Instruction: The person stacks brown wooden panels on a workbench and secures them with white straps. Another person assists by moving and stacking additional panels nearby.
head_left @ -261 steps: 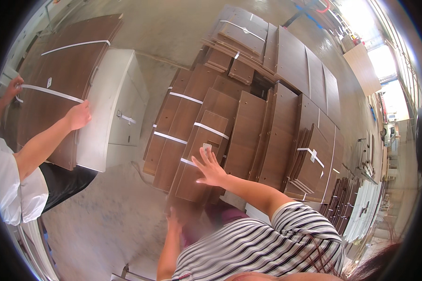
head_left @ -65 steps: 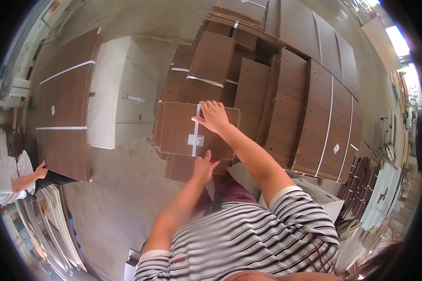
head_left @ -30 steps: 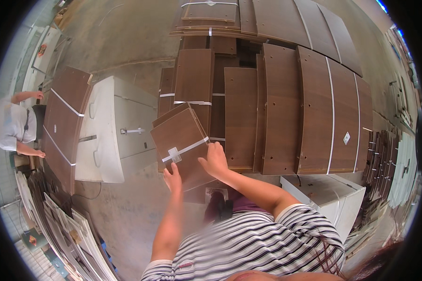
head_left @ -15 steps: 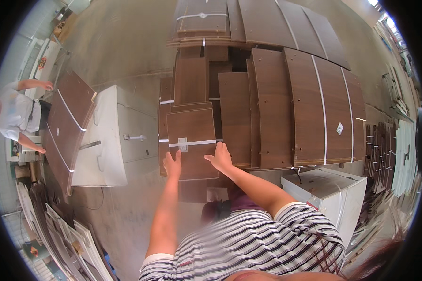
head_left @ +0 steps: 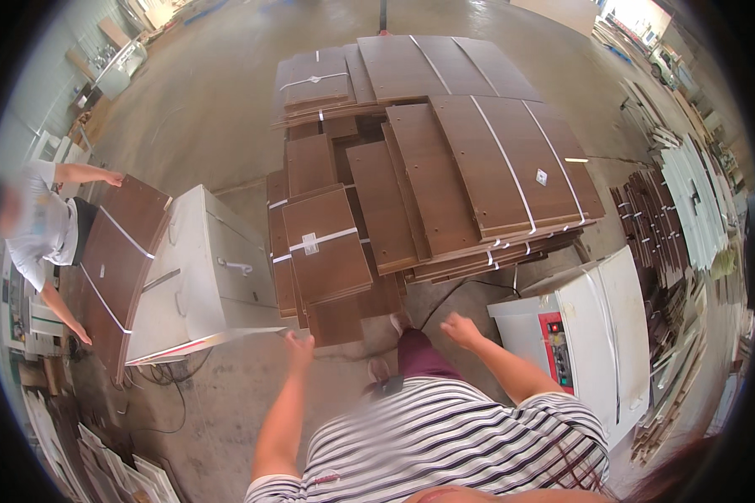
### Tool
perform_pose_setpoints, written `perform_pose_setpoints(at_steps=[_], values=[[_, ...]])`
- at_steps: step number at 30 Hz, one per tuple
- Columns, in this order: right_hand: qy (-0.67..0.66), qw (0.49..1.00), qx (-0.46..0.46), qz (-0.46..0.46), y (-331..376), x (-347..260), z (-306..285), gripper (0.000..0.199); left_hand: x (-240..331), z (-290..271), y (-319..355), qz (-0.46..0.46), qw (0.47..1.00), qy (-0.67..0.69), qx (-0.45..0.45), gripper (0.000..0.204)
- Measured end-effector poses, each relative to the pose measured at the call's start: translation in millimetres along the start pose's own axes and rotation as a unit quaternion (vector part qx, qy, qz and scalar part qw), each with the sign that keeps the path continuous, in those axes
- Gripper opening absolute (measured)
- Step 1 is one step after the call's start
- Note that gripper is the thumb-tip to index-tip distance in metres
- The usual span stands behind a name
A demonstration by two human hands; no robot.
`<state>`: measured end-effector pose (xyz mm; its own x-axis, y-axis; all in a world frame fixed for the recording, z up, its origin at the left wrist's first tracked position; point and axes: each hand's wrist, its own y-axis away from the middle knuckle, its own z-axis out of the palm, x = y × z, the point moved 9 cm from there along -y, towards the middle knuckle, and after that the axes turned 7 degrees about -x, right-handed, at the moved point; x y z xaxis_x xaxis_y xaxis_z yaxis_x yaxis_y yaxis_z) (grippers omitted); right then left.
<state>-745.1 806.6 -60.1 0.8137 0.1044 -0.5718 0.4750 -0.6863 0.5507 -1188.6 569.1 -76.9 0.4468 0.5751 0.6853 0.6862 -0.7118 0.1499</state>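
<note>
A small bundle of brown panels (head_left: 331,264), bound by a white strap (head_left: 335,239), lies on a larger stack at the near left. My left hand (head_left: 299,339) is in the air below its near corner, fingers a little apart, holding nothing. Its fingertips overlap the tip of a pale edge on the white machine; I cannot tell whether they touch. My right hand (head_left: 459,329) hovers farther right, off the stack, its fingers curled in with nothing seen in them. Wider strapped brown panels (head_left: 512,168) fill the stack's right side.
At left a person (head_left: 46,226) has hands by a strapped brown panel bundle (head_left: 113,260) beside a white machine (head_left: 195,260). Another white machine with a red control panel (head_left: 555,352) stands at right. A black cable (head_left: 453,293) runs along the floor. Boards (head_left: 658,226) lean far right.
Both my hands have come off the small strapped bundle and drawn back toward my body. The right hand's fingers have curled in. The view has shifted, showing more floor beyond the stack.
</note>
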Motion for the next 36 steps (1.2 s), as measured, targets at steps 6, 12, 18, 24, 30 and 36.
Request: perform_pose_setpoints(at_steps=[6, 12, 18, 24, 30, 36], values=[[0.000, 0.983, -0.117, 0.141, 125, 146, 83, 0.044, -10, 18, 90, -0.060, 0.989, 0.029, -0.129, 0.050], [0.007, 0.986, -0.084, 0.146, 181, 172, 50, 0.044, 59, 123, 90, -0.094, 0.928, 0.237, -0.273, 0.031], [-0.180, 0.971, 0.022, 0.154, 214, 226, -13, 0.030, 190, 218, 39, -0.085, 0.892, 0.349, -0.274, 0.026], [-0.075, 0.984, 0.027, 0.158, 231, 290, -41, 0.032, 254, 263, 18, -0.182, 0.816, 0.509, -0.207, 0.034], [-0.013, 0.989, -0.031, 0.142, 171, 265, -57, 0.034, 179, 223, -32, -0.339, 0.732, 0.590, -0.035, 0.038], [-0.173, 0.976, -0.039, 0.129, 57, 225, -73, 0.041, 260, 274, -28, -0.247, 0.781, 0.522, -0.239, 0.040]])
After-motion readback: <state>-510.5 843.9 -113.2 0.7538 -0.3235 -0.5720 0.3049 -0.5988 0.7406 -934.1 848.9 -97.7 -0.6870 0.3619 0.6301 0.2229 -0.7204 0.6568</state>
